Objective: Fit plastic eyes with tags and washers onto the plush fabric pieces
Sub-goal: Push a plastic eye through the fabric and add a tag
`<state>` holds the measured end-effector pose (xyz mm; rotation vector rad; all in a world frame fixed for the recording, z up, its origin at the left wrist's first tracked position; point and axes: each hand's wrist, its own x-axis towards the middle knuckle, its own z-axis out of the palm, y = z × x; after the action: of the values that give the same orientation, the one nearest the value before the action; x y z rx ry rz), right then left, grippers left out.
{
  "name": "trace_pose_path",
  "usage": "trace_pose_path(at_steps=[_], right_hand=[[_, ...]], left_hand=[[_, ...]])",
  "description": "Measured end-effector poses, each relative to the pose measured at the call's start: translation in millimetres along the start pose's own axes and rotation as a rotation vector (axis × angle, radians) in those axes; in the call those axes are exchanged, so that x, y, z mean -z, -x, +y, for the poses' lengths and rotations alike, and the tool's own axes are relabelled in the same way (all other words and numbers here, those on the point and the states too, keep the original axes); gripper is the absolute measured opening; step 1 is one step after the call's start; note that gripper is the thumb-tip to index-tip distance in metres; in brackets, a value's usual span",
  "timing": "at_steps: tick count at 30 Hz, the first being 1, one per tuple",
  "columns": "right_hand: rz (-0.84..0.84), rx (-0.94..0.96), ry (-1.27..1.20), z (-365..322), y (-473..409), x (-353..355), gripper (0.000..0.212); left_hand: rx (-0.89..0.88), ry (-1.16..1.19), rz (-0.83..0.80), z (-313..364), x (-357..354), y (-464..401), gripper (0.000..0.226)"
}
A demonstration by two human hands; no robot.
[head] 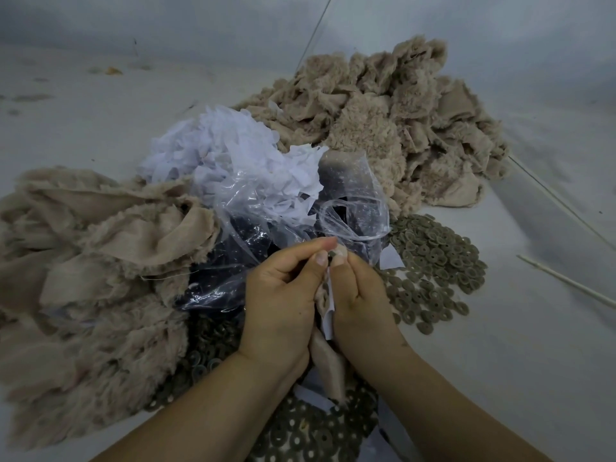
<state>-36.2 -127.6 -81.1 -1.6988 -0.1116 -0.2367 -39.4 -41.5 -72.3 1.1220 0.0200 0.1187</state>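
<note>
My left hand and my right hand meet at the middle, fingertips pinched together on a small dark plastic eye. A beige plush piece and a white paper tag hang down between my palms, held by both hands. A clear plastic bag with dark eyes inside lies just beyond my fingers. Loose olive washers spread to the right, and more washers lie below my wrists.
A heap of beige plush pieces sits at the back right, and another plush heap fills the left. White paper tags are piled behind the bag. Thin white sticks lie on the pale table at right.
</note>
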Motion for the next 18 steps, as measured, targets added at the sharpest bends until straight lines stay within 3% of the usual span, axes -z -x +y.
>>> trace_pose_path(at_steps=[6, 18], right_hand=[[0.013, 0.009, 0.013, -4.1, 1.4, -1.1, 0.031], [0.086, -0.106, -0.173, -0.4, 1.9, -6.2, 0.044]], left_hand=[[-0.059, -0.007, 0.052, 0.8, -1.7, 0.6, 0.024], [-0.003, -0.001, 0.057, 1.4, 0.6, 0.8, 0.024]])
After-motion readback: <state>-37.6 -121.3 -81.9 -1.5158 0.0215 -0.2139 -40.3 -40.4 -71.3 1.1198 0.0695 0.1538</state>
